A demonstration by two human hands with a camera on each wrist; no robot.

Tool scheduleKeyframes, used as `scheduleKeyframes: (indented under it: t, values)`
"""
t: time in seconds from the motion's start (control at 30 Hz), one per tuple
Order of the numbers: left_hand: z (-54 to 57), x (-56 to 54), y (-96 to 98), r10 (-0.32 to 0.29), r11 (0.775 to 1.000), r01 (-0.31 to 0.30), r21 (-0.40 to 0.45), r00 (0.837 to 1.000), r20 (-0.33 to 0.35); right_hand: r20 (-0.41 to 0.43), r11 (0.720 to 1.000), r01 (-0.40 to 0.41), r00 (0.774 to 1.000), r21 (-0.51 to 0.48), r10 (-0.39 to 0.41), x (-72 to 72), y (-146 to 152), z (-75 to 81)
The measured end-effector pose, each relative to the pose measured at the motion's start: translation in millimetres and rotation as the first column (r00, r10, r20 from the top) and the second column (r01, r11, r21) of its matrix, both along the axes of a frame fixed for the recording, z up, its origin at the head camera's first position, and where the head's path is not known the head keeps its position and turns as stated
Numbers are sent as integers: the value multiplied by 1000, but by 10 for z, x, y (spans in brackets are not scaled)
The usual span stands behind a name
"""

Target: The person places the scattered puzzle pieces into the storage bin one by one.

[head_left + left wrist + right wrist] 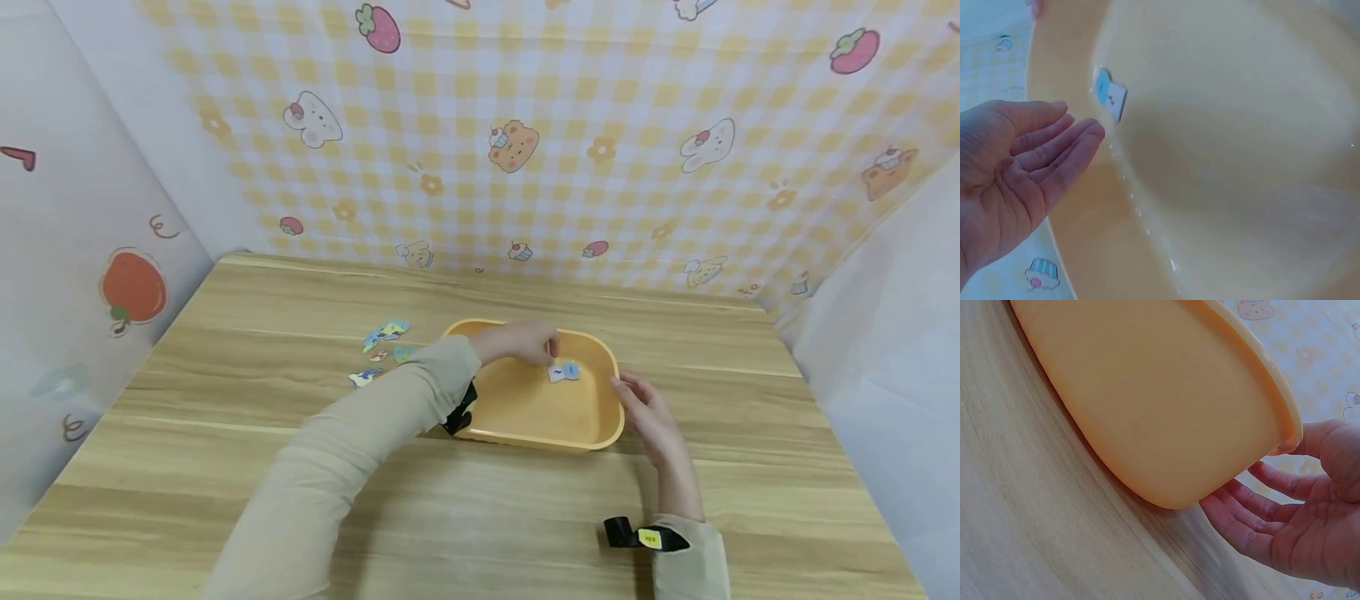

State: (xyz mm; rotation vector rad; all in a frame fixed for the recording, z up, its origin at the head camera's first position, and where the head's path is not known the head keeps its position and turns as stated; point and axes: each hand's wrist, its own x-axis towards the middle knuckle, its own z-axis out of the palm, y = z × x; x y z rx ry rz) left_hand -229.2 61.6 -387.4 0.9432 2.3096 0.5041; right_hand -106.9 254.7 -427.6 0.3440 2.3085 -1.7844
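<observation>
A shallow yellow-orange plastic tray (517,408) rests on the table. My left hand (528,342) reaches over its far side, fingers loosely bent and holding nothing in the left wrist view. Near those fingertips, but apart from them, a small flat puzzle piece (1116,101) with a blue part and a pale part lies inside the tray; whether it is one piece or two joined, I cannot tell. At the tray's right end my right hand (648,412) grips the rim, the thumb over the edge and the other fingers against the outer wall (1147,406).
Left of the tray, several colourful flat pieces lie on the wooden table (225,375), among them a blue-yellow curved piece (386,334), a small reddish piece (378,356) and a blue-white piece (364,378). A checked cloth (465,208) hangs behind the table.
</observation>
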Motion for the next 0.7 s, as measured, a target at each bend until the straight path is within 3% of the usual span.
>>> scheduleKeyframes:
  t: [0.1,0.27,0.37,0.53,0.7]
  values:
    - [91,34,-120,10,998,-12,64,1000,28,1,1000,-5,1000,7,5,10,10,2]
    - [133,-30,-317,-4,982,-8,188,998,63,4,1000,-14,1000,19,14,15,0,1]
    - [223,-63,-469,-1,968,-14,250,998,63,1,1000,-19,1000,21,19,11,-8,2]
    - [340,-113,-766,75,944,-78,320,997,22,-9,1000,-24,1000,11,24,5,1,6]
    - [332,-185,-1014,148,922,-153,356,988,43,-6,1000,-12,1000,2,12,4,-3,8]
